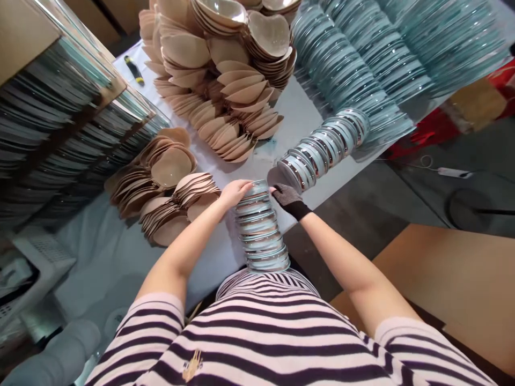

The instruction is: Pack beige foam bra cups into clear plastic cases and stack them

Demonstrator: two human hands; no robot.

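Observation:
A tall stack of clear glass bowls [260, 230] leans against my striped shirt at the table's near edge. My bare left hand [233, 192] rests on the stack's top from the left, fingers curled over the rim. My right hand [288, 199], in a dark striped glove, touches the top of the same stack from the right. Just beyond lies a second row of glass bowls [322, 151] on its side on the white table [100, 252].
Piles of beige heart-shaped pads [225, 75] fill the table's middle and left [164, 187]. Long rows of glass dishes [354, 69] lie at the far right, stacked glass in cardboard [60, 118] at left. A brown carton [454, 279] stands at the right.

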